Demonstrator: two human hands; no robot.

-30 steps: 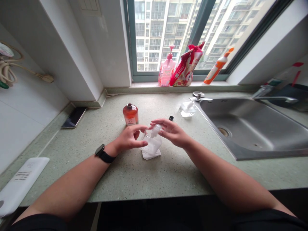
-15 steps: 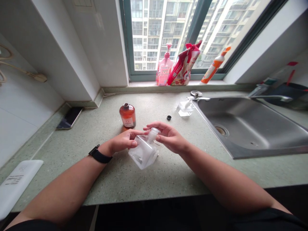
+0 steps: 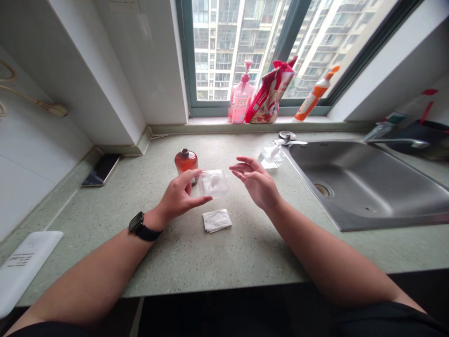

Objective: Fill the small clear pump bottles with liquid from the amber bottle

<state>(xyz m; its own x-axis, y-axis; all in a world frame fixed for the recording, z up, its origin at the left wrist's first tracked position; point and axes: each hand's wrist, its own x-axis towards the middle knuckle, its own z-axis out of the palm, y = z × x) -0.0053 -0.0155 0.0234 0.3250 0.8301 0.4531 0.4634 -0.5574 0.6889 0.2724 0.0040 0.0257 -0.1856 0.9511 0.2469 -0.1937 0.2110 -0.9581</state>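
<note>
My left hand (image 3: 178,194) grips a clear square bottle (image 3: 213,184) by its left side, thumb below and fingers above. The bottle is raised off the counter and turned so that its neck does not show plainly. To its right, my right hand (image 3: 257,182) is open, fingers spread and apart from the bottle. A folded white tissue (image 3: 217,221) lies on the counter just below. Behind my left hand stands an amber bottle (image 3: 185,161) with an uncapped neck, its label mostly covered. Near the sink's edge is a clear block-shaped bottle with a pump (image 3: 271,156).
A steel sink (image 3: 368,187) fills the right side of the counter. On the windowsill stand a pink pump bottle (image 3: 241,100), a red bag (image 3: 271,93) and an orange-and-white bottle (image 3: 312,99). A phone (image 3: 101,170) and a white slab (image 3: 30,267) lie at left.
My left hand has lifted and tilted the clear bottle away from me, uncovering the tissue. My right hand has come off the bottle's neck and moved right, now hiding the small black cap.
</note>
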